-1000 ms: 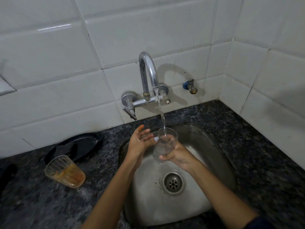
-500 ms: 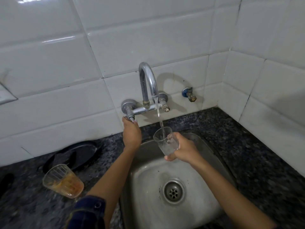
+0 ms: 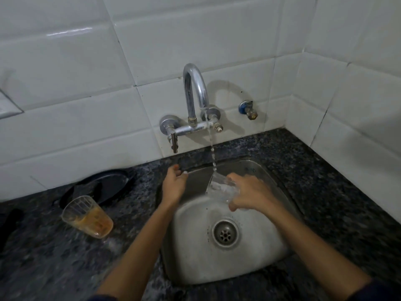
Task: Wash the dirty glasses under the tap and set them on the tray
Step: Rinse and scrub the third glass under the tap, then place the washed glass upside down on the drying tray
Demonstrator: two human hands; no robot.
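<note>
My right hand [image 3: 252,193] grips a clear glass [image 3: 221,189], tipped on its side with the mouth toward the left, over the steel sink [image 3: 217,263]. A thin stream of water falls from the chrome tap [image 3: 195,92] onto the glass's rim. My left hand [image 3: 174,183] hovers over the sink's left rim, fingers loosely apart, holding nothing. A second glass [image 3: 86,217], smeared with orange residue, stands on the dark granite counter [image 3: 54,263] to the left. Behind it lies a black tray [image 3: 112,181] against the tiled wall.
The tap's lever handle [image 3: 174,142] hangs down at the left of the mixer. A small blue-capped valve [image 3: 248,109] sticks out of the wall to the right. A dark object [image 3: 9,224] lies at the far left edge. The drain [image 3: 225,233] sits mid-sink.
My left hand has come off the tap lever and dropped to the sink's left rim. My right hand has tipped the glass from upright onto its side and lowered it. The water stream looks thinner.
</note>
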